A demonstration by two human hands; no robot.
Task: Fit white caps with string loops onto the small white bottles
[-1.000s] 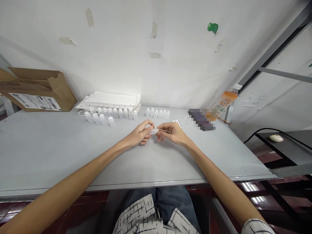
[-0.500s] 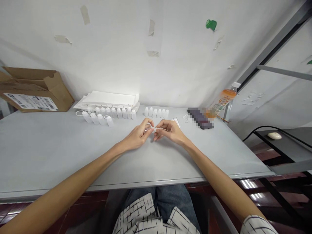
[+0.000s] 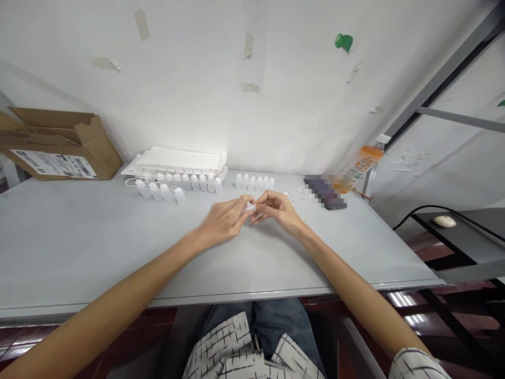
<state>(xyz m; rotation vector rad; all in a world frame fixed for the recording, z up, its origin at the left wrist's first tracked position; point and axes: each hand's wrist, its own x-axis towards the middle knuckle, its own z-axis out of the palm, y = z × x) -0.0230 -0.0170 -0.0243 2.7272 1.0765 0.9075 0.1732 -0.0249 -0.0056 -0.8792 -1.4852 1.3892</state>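
Near the middle of the grey table, both hands meet around a small translucent white bottle [image 3: 248, 208]. My left hand [image 3: 228, 217] is closed on its body, with thumb and fingers wrapped round it. My right hand [image 3: 277, 210] pinches at the bottle's right end, and a thin white piece shows between its fingers. Beyond my left hand, several white bottles [image 3: 179, 196] stand in rows. Behind the hands is a further short row of small bottles [image 3: 251, 183]. Small white parts [image 3: 287, 195] lie just behind my right hand, partly hidden by it.
A stack of white sheets [image 3: 179, 158] lies against the wall. An open cardboard box [image 3: 63, 147] stands at the far left of the table [image 3: 98, 247]. On the right are a dark blurred object [image 3: 325, 193] and a leaning orange drink bottle [image 3: 365, 160].
My left hand has turned over and closed further round the small bottle, with the back of the hand more in view. The right hand remains at the bottle's end, its fingers slightly shifted.
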